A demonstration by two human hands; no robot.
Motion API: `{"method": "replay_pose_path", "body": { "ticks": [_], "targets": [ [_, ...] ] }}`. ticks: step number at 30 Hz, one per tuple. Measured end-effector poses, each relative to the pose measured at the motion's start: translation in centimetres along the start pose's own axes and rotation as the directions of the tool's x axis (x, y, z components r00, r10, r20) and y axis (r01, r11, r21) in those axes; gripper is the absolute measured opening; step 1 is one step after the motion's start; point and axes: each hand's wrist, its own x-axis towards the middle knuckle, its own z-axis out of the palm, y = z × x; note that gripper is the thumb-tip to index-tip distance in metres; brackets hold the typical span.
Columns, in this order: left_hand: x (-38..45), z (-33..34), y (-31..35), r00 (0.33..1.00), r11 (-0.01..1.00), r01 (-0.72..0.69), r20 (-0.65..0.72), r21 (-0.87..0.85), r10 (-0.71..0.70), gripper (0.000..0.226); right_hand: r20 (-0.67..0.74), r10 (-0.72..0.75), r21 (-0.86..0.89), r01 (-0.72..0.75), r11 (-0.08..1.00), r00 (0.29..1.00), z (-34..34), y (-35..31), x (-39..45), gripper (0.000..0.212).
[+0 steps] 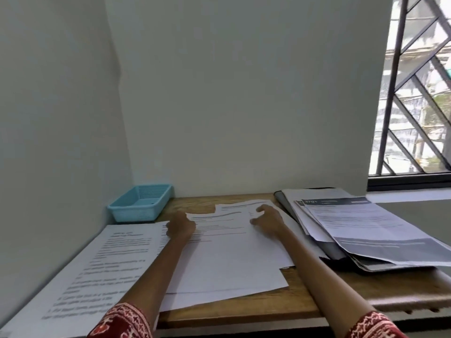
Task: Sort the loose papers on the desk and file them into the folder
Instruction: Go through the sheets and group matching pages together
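Observation:
Several loose printed papers [229, 254] lie overlapped in the middle of the wooden desk [300, 303]. My left hand [180, 226] rests on the stack's upper left corner, fingers curled down onto the top sheet. My right hand [268, 219] sits on its upper right part, fingers spread and bent over the paper. A larger printed sheet [102, 272] lies at the left. At the right, a dark folder [336, 254] lies under more papers [366, 228], one with a dark header band. Whether either hand pinches a sheet is not visible.
A light blue plastic basket [140, 203] stands at the back left corner against the wall. White walls close the desk at the back and left. A barred window [415, 93] is at the right. The desk's front edge runs near my red patterned sleeves.

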Motion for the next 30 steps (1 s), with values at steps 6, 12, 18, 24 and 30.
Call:
{"method": "replay_pose_path", "body": {
  "ticks": [6, 12, 18, 24, 30],
  "targets": [
    [2.0, 0.0, -1.4, 0.999, 0.999, -0.031, -0.015, -0.029, 0.03, 0.038, -0.016, 0.016, 0.053, -0.015, 0.998, 1.0, 1.9, -1.8, 1.2, 0.065],
    [1.5, 1.0, -0.9, 1.0, 0.992, 0.027, -0.013, -0.127, -0.029, 0.047, 0.068, 0.111, 0.38, -0.129, 0.916, 0.991, 2.5, -1.8, 2.5, 0.093],
    [1.8, 0.8, -0.8, 0.997, 0.991, 0.074, 0.036, -0.113, -0.07, 0.044, 0.222, 0.125, 0.47, -0.218, 0.855, 0.967, 1.7, -2.3, 2.1, 0.094],
    [1.3, 1.2, -1.0, 0.998, 0.98, 0.058, -0.005, -0.19, -0.06, 0.042, 0.253, 0.133, 0.599, -0.263, 0.757, 0.958, 1.5, -3.0, 1.5, 0.093],
    [1.4, 0.0, -1.8, 0.998, 0.84, -0.009, -0.054, -0.543, -0.024, 0.054, 0.178, -0.1, 0.748, -0.068, 0.66, 0.979, 0.8, -4.0, 1.4, 0.066]
  ]
}}
